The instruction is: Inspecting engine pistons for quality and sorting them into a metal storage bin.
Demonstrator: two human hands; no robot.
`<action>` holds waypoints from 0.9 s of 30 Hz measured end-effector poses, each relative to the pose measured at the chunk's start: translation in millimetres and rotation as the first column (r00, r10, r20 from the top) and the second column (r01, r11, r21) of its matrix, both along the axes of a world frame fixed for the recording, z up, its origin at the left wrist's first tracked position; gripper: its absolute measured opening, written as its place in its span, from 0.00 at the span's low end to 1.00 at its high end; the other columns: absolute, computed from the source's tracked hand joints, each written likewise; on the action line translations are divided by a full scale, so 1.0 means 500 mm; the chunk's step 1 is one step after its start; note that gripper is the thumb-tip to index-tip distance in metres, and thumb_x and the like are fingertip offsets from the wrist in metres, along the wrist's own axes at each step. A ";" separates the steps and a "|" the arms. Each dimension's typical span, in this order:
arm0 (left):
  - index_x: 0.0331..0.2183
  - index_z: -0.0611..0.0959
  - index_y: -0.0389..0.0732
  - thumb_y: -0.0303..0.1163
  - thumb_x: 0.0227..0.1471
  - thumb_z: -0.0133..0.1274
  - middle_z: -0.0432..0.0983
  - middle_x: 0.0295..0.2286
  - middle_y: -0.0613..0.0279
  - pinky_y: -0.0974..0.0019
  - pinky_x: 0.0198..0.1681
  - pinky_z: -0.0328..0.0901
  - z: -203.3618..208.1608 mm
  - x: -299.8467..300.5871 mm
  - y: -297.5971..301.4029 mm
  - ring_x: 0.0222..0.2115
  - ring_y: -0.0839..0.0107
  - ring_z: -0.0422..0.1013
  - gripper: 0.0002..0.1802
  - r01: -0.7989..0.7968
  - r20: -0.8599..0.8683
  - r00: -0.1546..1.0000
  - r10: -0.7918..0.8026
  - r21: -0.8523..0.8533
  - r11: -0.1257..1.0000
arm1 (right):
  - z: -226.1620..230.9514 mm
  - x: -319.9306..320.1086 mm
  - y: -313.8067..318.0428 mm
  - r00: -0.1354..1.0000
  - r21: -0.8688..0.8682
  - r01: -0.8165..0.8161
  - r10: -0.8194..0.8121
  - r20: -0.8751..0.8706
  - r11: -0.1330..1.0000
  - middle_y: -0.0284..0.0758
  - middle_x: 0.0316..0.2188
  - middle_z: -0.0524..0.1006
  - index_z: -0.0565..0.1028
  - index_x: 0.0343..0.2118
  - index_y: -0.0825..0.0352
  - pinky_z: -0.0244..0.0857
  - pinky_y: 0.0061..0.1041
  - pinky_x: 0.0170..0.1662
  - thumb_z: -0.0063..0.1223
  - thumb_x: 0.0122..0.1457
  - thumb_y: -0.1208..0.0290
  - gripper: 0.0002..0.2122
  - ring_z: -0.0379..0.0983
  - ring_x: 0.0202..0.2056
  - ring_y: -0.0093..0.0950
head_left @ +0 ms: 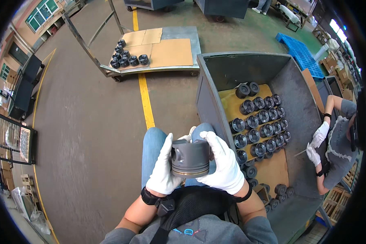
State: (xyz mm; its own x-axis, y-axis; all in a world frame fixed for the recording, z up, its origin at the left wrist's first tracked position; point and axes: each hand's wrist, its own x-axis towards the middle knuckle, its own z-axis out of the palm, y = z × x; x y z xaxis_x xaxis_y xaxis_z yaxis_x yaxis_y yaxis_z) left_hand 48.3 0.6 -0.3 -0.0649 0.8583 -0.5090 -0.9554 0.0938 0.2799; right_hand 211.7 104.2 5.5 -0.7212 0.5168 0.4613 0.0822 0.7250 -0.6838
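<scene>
Wearer's dress, viewed from above

Left hand (pixel 160 175) and right hand (pixel 224 166): matching white gloves (pixel 228 175), soft fabric, ending at the wrist. Left wrist: broad black wristband (pixel 149 198); small, dark, boxy unit (pixel 165 206) just beside it, fixing not clear. Right wrist: black band (pixel 245 194), looks narrower. Upper body: grey top (pixel 227 235), short sleeves (pixel 259 227); chest print (pixel 188 232) with bright blue, reddish and dark lines. Worn in front: black padded mesh piece (pixel 199 201), black strap (pixel 160 235) over the top. Legs: mid-blue jeans (pixel 151 142), faded.
</scene>
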 end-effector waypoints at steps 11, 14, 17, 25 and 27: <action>0.57 0.72 0.38 0.50 0.66 0.43 0.71 0.54 0.53 0.51 0.62 0.61 0.041 0.000 0.009 0.55 0.59 0.68 0.29 -0.051 -0.165 0.983 0.075 0.148 0.988 | -0.045 -0.006 0.002 0.953 0.267 0.177 -0.097 -0.287 0.947 0.48 0.52 0.69 0.67 0.53 0.70 0.71 0.34 0.50 0.74 0.40 0.73 0.35 0.73 0.48 0.44; 0.46 0.79 0.39 0.55 0.66 0.40 0.78 0.46 0.54 0.53 0.46 0.74 0.046 0.009 0.012 0.42 0.58 0.77 0.29 0.064 0.278 0.955 -0.106 0.158 0.985 | -0.047 -0.017 -0.007 0.934 0.258 -0.005 0.097 -0.345 0.966 0.49 0.53 0.66 0.68 0.54 0.61 0.73 0.43 0.47 0.77 0.40 0.56 0.38 0.74 0.45 0.49; 0.59 0.71 0.43 0.63 0.63 0.38 0.74 0.52 0.48 0.45 0.52 0.71 -0.013 -0.008 0.011 0.47 0.54 0.76 0.38 -0.007 0.565 0.810 -0.159 0.281 0.960 | -0.008 -0.038 -0.012 0.854 0.129 -0.240 0.273 -0.443 0.962 0.48 0.56 0.64 0.56 0.68 0.52 0.70 0.49 0.49 0.72 0.40 0.41 0.52 0.74 0.46 0.52; 0.59 0.70 0.37 0.66 0.63 0.35 0.75 0.48 0.38 0.42 0.48 0.73 -0.039 -0.022 -0.008 0.47 0.46 0.76 0.43 0.061 0.404 0.868 -0.288 0.489 0.870 | 0.002 -0.010 -0.011 0.961 -0.030 -0.207 0.198 -0.191 0.978 0.50 0.59 0.67 0.51 0.70 0.64 0.65 0.41 0.59 0.78 0.33 0.44 0.62 0.70 0.57 0.46; 0.57 0.73 0.34 0.62 0.64 0.36 0.77 0.47 0.42 0.47 0.49 0.74 -0.035 -0.021 -0.009 0.46 0.50 0.77 0.40 0.039 0.409 0.879 -0.246 0.453 0.891 | 0.005 -0.017 -0.012 0.948 -0.071 -0.257 0.238 -0.211 0.964 0.50 0.58 0.69 0.52 0.69 0.65 0.65 0.40 0.59 0.78 0.34 0.45 0.61 0.71 0.56 0.46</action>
